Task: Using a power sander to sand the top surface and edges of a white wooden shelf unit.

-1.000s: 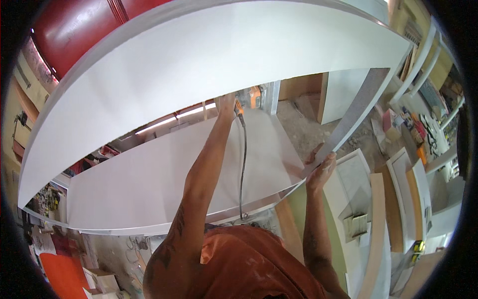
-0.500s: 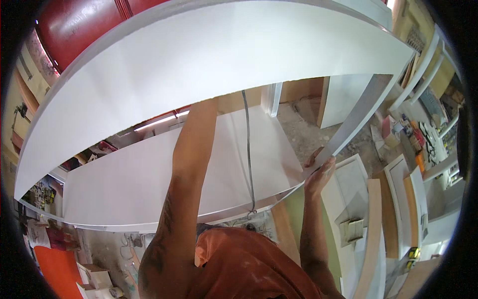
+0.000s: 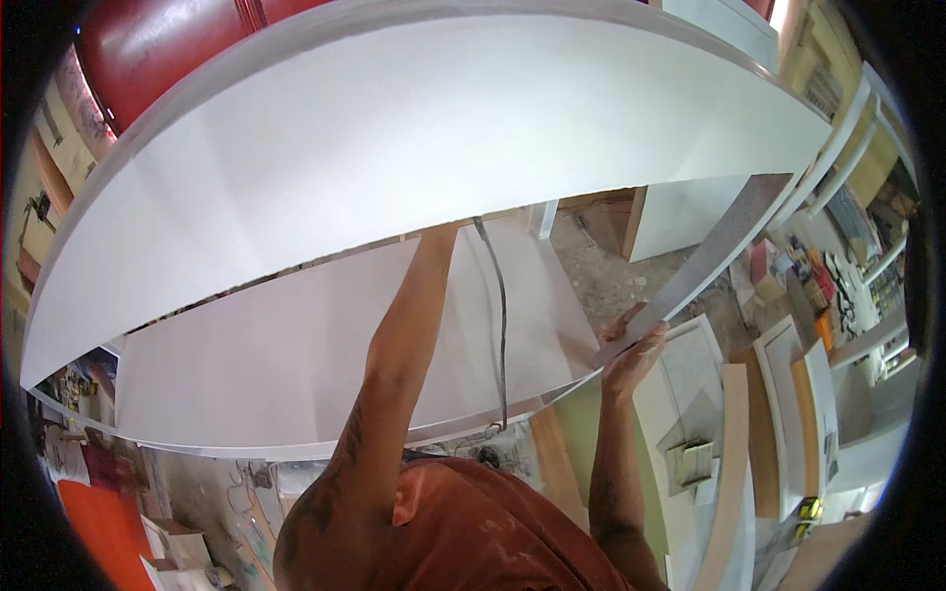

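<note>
A large white cabinet frame fills the view, with a broad white upper panel (image 3: 434, 128) above a long opening. Through the opening shows a second white panel (image 3: 276, 355). My left forearm (image 3: 409, 305) reaches into the opening, and the hand is hidden behind the upper panel. At the right end my right hand (image 3: 633, 362) wraps round the edge of the narrow side panel (image 3: 724, 236), fingers on one face and thumb side on the other. A dark cord (image 3: 504, 345) hangs down through the opening, just right of my left forearm.
Cut boards and white panels (image 3: 793, 424) lean or lie on the right. Beyond them are a small box (image 3: 767, 268) and scattered tools. A red surface (image 3: 158, 59) stands at the far left, an orange sheet (image 3: 94, 527) at the near left.
The upper panel has come lower in view, so the opening looks narrower. My left forearm has shifted right and shows less of its far end. My right hand keeps its hold.
</note>
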